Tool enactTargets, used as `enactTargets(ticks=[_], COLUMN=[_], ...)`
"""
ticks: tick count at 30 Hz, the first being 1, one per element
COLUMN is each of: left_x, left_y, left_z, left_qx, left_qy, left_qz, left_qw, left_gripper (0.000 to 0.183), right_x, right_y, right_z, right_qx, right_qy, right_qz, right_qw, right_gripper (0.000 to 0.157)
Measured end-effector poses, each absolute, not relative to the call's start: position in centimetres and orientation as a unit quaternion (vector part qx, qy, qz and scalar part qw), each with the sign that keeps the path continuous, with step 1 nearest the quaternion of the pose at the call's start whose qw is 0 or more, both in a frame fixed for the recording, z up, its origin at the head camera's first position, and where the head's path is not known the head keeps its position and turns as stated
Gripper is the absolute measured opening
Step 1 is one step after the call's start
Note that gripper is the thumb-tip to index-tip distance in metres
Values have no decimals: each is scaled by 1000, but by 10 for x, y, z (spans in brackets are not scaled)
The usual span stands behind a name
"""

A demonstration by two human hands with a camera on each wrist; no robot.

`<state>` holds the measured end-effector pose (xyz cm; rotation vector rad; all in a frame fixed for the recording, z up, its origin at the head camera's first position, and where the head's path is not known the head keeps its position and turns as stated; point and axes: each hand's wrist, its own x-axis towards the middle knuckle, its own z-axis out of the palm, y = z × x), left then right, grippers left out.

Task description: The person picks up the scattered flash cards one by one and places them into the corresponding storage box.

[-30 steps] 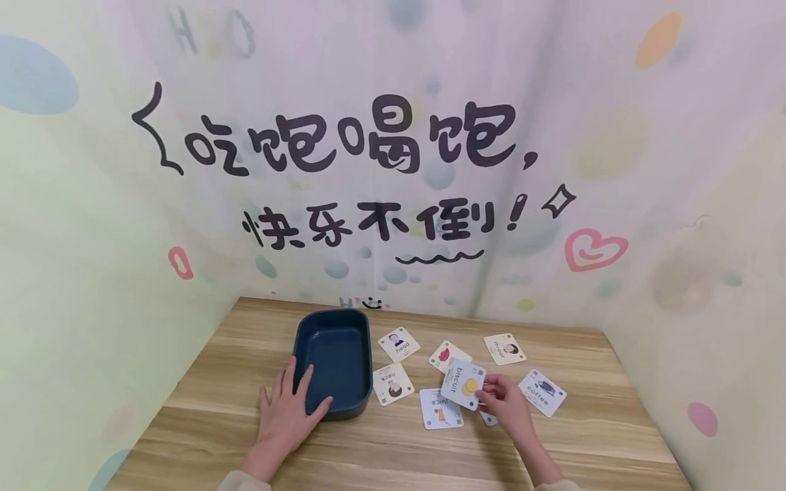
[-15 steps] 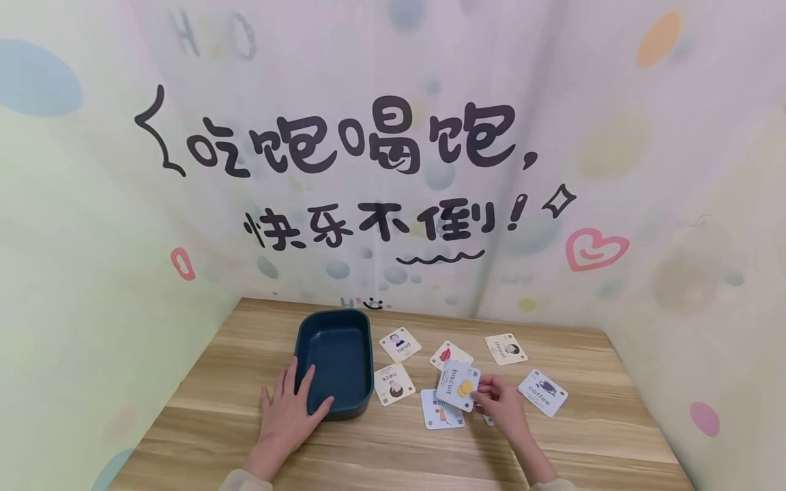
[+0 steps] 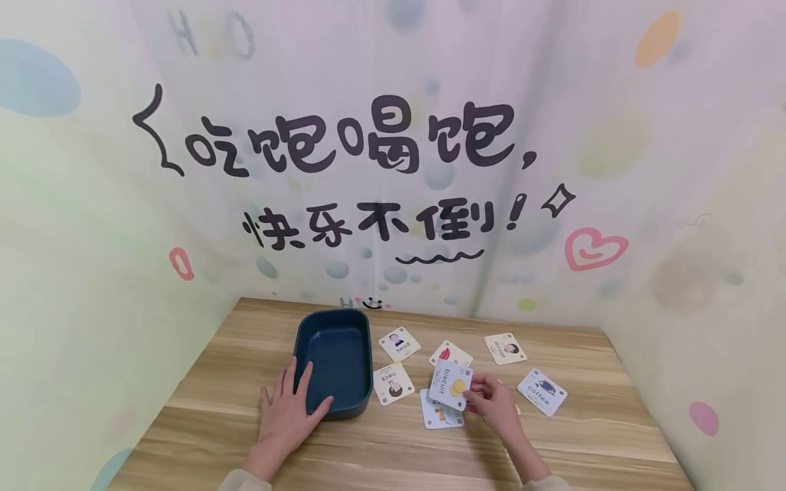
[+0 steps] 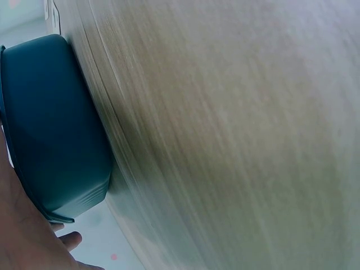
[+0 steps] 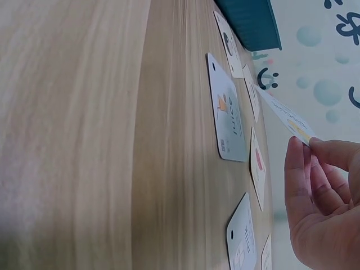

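My right hand (image 3: 494,406) pinches the lower right edge of a biscuit card (image 3: 450,387) between thumb and fingers. In the right wrist view the card is lifted off the table and tilted. It partly covers the juice card (image 3: 434,417) and a card with red lips (image 3: 451,352) in the head view. A milk card (image 5: 243,239) lies near that hand in the right wrist view. My left hand (image 3: 287,412) rests with spread fingers over the near left corner of a dark blue box (image 3: 362,411). Inside, the box shows only its bare bottom.
On the wooden table (image 3: 381,457) lie a head card (image 3: 399,345), a neck card (image 3: 394,384), a throat card (image 3: 505,349) and a coffee card (image 3: 543,393). Behind the table hangs a printed curtain (image 3: 344,286).
My right hand has carried the biscuit card a little to the left, over more of the juice card. The left hand and the box have stayed in place.
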<state>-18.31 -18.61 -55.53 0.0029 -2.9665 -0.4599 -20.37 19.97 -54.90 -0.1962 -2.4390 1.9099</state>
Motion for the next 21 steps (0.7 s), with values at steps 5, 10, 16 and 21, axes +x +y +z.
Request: enactTargets(ticks=[5,10,16,21], left_x=[-182,-182,-183,-183], left_y=[-186,-186,-186,-186], left_z=[-554,-553,-554,-554], left_qx=[-1,-1,-1,-2], left_qy=[-986,-986,-986,-985], left_qz=[-153,-152,-153,-156], left_qw=[70,71,71,73], left_gripper=[85,86,86,86], right_x=[-205,-206,-207,-209], right_y=[193,186,178,172], right_z=[-544,-543,-544,-547], right_qx=[-50,-45,-48,-47], right_qy=[-778,-773,-769,-775], right_qz=[626,633,638,631], right_qw=[16,11,5,4], right_gripper=[27,27,26,25])
